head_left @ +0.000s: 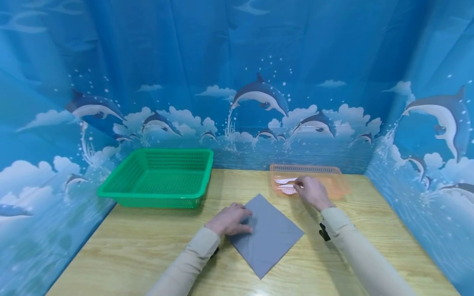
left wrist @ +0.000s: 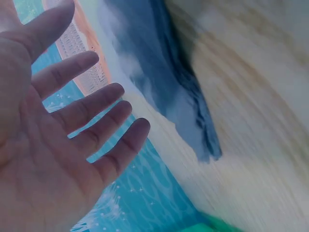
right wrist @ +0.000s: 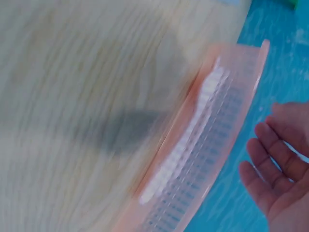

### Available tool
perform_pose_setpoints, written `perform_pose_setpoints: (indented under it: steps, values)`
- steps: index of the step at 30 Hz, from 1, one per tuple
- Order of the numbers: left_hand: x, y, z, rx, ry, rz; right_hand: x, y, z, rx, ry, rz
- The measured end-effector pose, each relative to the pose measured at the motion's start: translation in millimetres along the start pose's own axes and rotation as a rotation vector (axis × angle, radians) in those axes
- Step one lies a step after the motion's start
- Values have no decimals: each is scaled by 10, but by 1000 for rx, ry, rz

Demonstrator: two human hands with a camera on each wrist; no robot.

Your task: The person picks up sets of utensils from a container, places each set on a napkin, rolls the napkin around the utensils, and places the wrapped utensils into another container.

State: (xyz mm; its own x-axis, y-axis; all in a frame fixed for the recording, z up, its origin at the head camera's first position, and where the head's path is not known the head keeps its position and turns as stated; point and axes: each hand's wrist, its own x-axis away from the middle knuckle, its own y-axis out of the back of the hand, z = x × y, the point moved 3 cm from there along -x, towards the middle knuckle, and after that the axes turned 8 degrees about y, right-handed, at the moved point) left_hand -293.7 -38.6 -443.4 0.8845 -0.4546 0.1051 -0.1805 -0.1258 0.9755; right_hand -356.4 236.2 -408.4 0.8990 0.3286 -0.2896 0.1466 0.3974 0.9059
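Cloth point(head_left: 269, 236) lies diamond-wise on counter point(head_left: 122, 246); left grip point(head_left: 230, 220), fingers apart, over its 10 o'clock edge (likely to keep it flat). Right grip point(head_left: 312, 192) at cutlery point(head_left: 284, 181) in tray point(head_left: 336, 186), 1 o'clock of cloth; can't tell if it's pinching.

matt cloth point(head_left: 268, 238), glossy plastic basket point(head_left: 159, 202), translucent plastic tray point(head_left: 335, 187), smooth wood-grain tabletop point(head_left: 148, 242), cutlery point(head_left: 284, 181) probably plastic

A table point(head_left: 148, 246) carries a green basket point(head_left: 155, 200) and, further right, an orange basket point(head_left: 331, 181). A gray cloth point(head_left: 268, 234) lies nearer, between them.
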Motion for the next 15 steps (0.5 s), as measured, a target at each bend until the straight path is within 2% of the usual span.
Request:
perform_pose_setpoints:
  steps: [5,11,15]
  values:
    - [-76,62,-30,-5,56,-41,-60,-19,-152,-31,-29,53]
    - [-232,166,-136,20,114,-172,-93,-74,-252,-39,-31,113]
    - [-356,242,-252,29,118,-246,-110,-112,-310,-53,-52,131]
